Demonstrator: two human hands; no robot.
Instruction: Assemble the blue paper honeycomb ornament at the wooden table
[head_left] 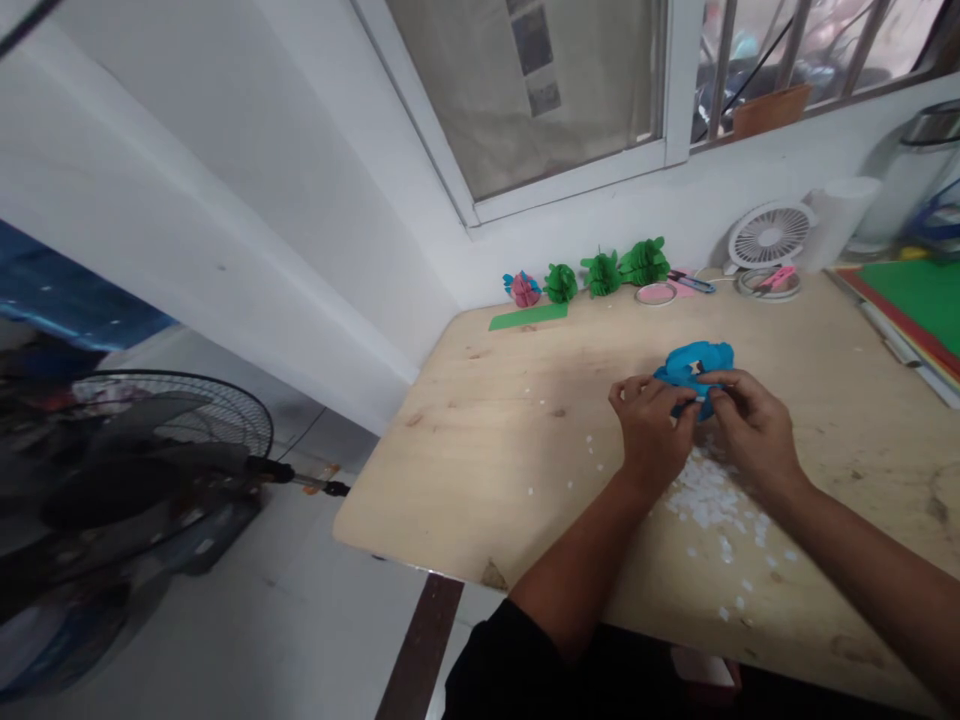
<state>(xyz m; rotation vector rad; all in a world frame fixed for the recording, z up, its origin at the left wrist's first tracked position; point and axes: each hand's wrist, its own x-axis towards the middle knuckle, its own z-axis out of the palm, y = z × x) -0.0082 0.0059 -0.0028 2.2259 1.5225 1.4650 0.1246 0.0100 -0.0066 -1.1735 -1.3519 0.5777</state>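
Observation:
A blue paper craft [694,357] with a small dark-and-white mark on it sits between my hands above the wooden table. My left hand [651,425] is closed on its near left side, the thumb and fingers bent against the paper. From the right, my right hand [754,422] grips the craft with thumb and index finger curled at its near edge. A tiny white piece shows between the fingertips; which hand holds it I cannot tell. Just below the hands lies a heap of small white paper bits [712,495], partly hidden by the right hand.
Along the wall stand a pink-and-blue paper figure [525,290] and several green ones [602,274]. A green strip [529,317], a cutter [690,281], tape rings and a small white fan [770,238] lie nearby. Coloured sheets [919,300] are at right, a floor fan [135,470] at left.

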